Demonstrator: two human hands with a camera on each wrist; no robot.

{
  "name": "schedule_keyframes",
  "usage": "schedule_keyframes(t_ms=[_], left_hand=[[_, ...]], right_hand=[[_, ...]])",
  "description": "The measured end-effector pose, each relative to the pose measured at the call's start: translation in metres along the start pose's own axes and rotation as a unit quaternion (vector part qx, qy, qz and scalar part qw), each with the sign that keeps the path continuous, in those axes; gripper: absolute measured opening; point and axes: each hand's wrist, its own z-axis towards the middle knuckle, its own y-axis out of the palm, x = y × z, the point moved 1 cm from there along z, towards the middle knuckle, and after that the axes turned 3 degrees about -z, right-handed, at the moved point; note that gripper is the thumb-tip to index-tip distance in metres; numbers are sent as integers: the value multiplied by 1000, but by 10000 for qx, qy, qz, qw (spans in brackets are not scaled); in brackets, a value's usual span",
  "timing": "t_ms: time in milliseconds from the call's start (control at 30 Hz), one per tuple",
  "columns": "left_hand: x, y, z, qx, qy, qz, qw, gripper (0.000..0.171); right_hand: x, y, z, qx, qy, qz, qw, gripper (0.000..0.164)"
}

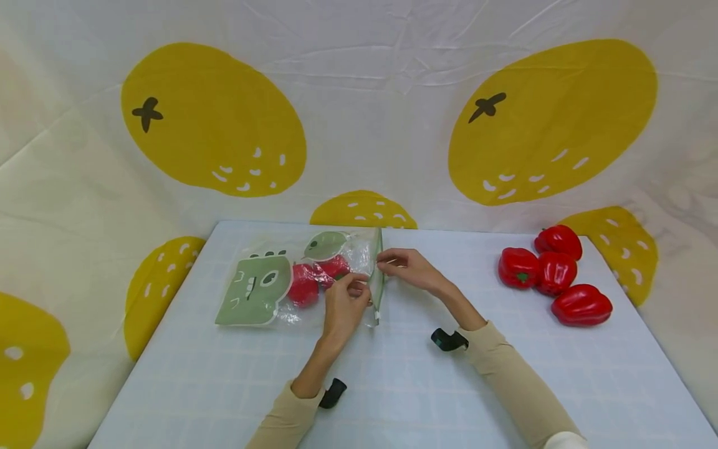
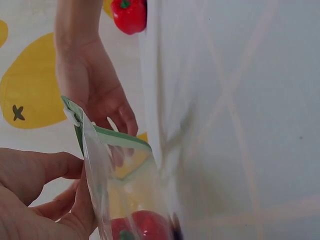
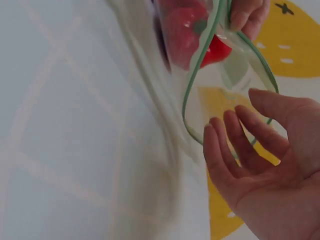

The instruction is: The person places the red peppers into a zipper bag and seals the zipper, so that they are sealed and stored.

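Note:
A clear zip bag (image 1: 255,296) with a green dinosaur print lies on the table, its green-edged mouth facing right. Two red bell peppers (image 1: 304,287) show inside it. My left hand (image 1: 343,305) pinches the bag's edge near the mouth between thumb and fingers; the left wrist view shows this hand (image 2: 45,195) from the side. At the mouth's far part is my right hand (image 1: 412,269). Its fingers are loosely bent and spread, with nothing gripped, as the right hand (image 3: 270,170) shows in the right wrist view. There the mouth gapes apart as a loop.
Several more red bell peppers (image 1: 556,273) lie grouped at the table's back right. A pale blue table (image 1: 404,386) carries everything. Behind it hangs a white cloth (image 1: 376,137) with yellow fruit prints. Each wrist wears a small black device (image 1: 333,393).

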Motion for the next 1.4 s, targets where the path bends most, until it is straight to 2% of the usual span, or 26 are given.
schedule_keyframes(t_ms=[233, 467, 733, 900, 1067, 1400], left_hand=[[-1, -1, 0, -6, -52, 199, 9998, 17], [1, 0, 1, 42, -5, 202, 9998, 17], [0, 0, 1, 85, 51, 234, 9997, 16], [1, 0, 0, 58, -48, 249, 9997, 17], [1, 0, 1, 45, -93, 245, 9996, 17], [-1, 0, 2, 24, -164, 263, 9995, 17]], right_hand=[[1, -15, -10, 206, 59, -244, 9995, 35], [1, -31, -25, 543, 7, -586, 9968, 35], [6, -48, -43, 950, 170, -732, 9926, 35], [10, -59, -54, 1354, 167, -950, 9861, 33], [15, -69, -64, 1662, 386, -1192, 9781, 35], [28, -91, -84, 2299, 542, -1584, 9587, 40]])
